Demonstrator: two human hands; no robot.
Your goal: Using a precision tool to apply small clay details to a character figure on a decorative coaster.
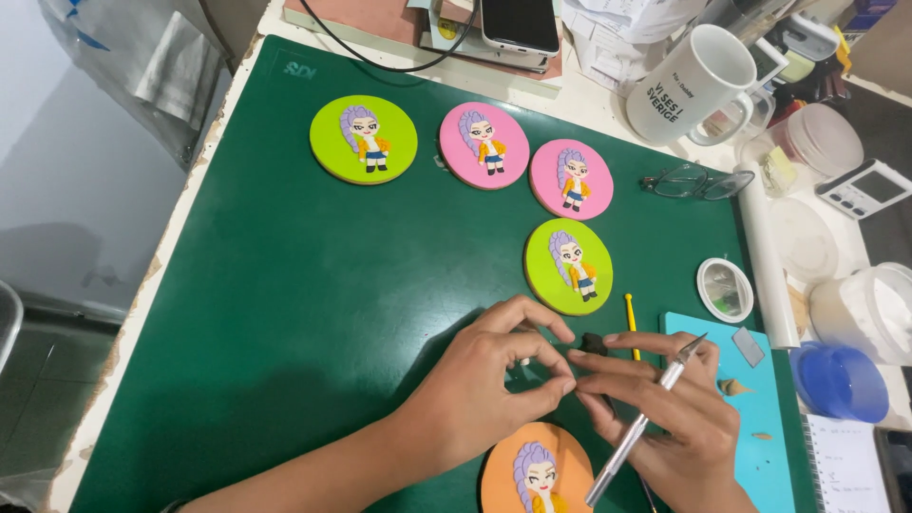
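My left hand [494, 380] and my right hand [665, 408] meet fingertip to fingertip over a green cutting mat [285, 313], pinching a tiny piece that I cannot make out. A silver craft knife [646, 423] lies tucked between the fingers of my right hand, blade pointing up and right. A small black lump of clay [594, 343] sits just above the fingertips. Below the hands lies an orange round plaque [537, 475] with a purple-haired figure. Two green plaques [364, 139] [568, 266] and two pink plaques [484, 144] [571, 179] with the same figure lie farther up the mat.
A small blue mat [760, 418], a yellow ball tool [631, 323], a round lidded tin [725, 289], a white roller [768, 256], glasses [695, 182], a white mug [693, 85], a phone [521, 24], a blue cup [841, 380] and containers crowd the right and far edges.
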